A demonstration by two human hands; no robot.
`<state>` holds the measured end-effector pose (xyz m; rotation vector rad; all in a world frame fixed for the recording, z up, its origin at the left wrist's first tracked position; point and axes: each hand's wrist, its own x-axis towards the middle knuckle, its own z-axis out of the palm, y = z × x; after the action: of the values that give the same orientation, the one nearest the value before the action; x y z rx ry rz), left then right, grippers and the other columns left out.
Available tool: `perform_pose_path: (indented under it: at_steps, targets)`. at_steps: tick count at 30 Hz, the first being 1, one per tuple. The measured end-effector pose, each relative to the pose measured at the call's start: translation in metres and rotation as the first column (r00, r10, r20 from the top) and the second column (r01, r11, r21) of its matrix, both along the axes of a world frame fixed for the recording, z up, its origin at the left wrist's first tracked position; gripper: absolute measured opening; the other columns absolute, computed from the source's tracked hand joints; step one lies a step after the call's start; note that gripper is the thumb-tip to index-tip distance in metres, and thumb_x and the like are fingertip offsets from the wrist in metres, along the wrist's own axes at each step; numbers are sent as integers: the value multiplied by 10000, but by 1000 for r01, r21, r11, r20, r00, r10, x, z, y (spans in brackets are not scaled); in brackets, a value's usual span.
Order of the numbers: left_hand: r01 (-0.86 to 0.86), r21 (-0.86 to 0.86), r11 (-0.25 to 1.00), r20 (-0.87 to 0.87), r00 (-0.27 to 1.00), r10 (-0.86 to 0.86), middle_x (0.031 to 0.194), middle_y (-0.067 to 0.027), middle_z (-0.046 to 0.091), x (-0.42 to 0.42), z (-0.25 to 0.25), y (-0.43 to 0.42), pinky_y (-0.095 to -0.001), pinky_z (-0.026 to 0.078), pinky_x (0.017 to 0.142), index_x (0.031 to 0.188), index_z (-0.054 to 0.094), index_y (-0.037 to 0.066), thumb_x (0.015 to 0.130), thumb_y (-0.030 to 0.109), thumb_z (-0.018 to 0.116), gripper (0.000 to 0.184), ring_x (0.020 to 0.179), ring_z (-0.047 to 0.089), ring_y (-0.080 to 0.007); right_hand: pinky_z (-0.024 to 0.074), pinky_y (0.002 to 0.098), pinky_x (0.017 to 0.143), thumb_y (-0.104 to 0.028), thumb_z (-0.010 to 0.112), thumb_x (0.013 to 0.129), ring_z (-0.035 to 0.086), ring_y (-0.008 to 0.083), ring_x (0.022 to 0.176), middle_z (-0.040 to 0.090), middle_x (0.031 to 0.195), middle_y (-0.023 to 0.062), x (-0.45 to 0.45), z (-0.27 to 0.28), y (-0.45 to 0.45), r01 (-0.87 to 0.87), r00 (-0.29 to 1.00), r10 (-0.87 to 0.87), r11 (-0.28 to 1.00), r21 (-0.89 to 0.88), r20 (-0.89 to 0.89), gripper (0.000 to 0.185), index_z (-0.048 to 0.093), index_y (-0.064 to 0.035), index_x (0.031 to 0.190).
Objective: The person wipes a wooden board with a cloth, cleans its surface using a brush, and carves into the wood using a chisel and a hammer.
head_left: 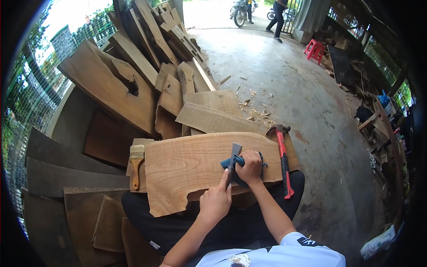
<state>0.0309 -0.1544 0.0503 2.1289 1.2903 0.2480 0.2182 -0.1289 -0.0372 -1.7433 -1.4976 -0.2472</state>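
Observation:
A broad wooden board (pixel 187 164) with a rough notch in its near edge lies across my lap. Above its right half, my left hand (pixel 215 202) grips the dark handle of a chisel (pixel 236 149), its flat metal blade pointing away from me. My right hand (pixel 250 167) is closed on a bunched blue cloth (pixel 227 163) right beside the blade. Part of the cloth is hidden under my fingers. A hammer (pixel 283 160) with a red and black handle lies to the right, and a paintbrush (pixel 136 167) rests at the board's left end.
Beyond the board lie more planks (pixel 213 116), with large slabs (pixel 111 89) leaning at the left. Wood chips (pixel 262 118) litter the concrete floor (pixel 275 75). A red stool (pixel 315 50), scrap wood on the right, a person (pixel 278 20) and a motorbike (pixel 240 13) are farther off.

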Motion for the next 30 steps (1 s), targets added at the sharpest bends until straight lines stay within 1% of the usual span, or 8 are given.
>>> perform_pose_path:
  at_steps: [7,11,13,15,19,22,27,30]
  targets:
    - [5,28,1000,87,996,-7,746,-275,667,7,-17,17,-578,547,690,1526,425,189,988,296,560,565,734,684,-475,480,441,784,-109,675,698,625,354,797,641,785,135,-1,1,0,6,1000,-6,1000,-6,13,87,629,-55,750]
    - [30,-10,999,20,999,-30,752,-273,670,-7,0,2,-585,539,693,1521,428,196,993,290,552,551,735,678,-484,481,443,781,-106,675,703,624,360,791,645,789,140,0,-3,1,-4,1000,4,1000,19,-2,85,635,-52,754]
    - [29,-33,999,-2,1000,-29,750,-270,671,-9,-1,6,-586,538,694,1519,430,199,993,290,552,548,734,678,-483,485,449,772,-104,674,707,624,362,787,644,787,138,-2,0,0,3,1000,-3,1000,-5,14,81,632,-53,753]
    - [28,-30,999,55,998,-26,770,-286,672,0,-8,18,-545,545,749,1521,441,210,997,300,551,544,775,677,-485,487,451,768,-106,674,708,623,363,786,640,784,138,-3,-1,1,4,1000,-4,1000,-8,9,81,629,-55,752]
    - [46,-25,999,39,998,-45,768,-285,671,2,-4,23,-548,542,748,1518,446,209,993,292,559,543,776,678,-482,492,457,757,-112,676,715,621,366,783,628,777,136,-1,-1,0,2,1000,-2,1000,-11,-6,85,620,-56,746]
    - [59,-12,998,0,998,-59,757,-264,680,-7,1,12,-570,542,701,1504,462,213,984,287,562,535,742,690,-457,492,455,753,-114,678,722,621,364,784,623,776,136,-1,-2,-1,3,1000,-3,1000,-3,3,85,621,-57,747]
    - [39,4,999,67,997,-39,770,-262,686,7,-12,29,-565,548,712,1508,460,227,979,295,567,543,754,694,-456,488,458,744,-110,676,721,620,362,787,622,777,135,-2,-2,0,7,1000,-7,1000,0,6,82,618,-57,746]
    - [46,22,999,46,998,-47,769,-264,684,1,-6,24,-568,548,715,1508,458,225,981,299,567,543,758,693,-461,486,459,741,-107,678,716,619,361,786,619,775,136,1,0,-1,5,1000,-5,1000,-6,5,84,616,-57,743]
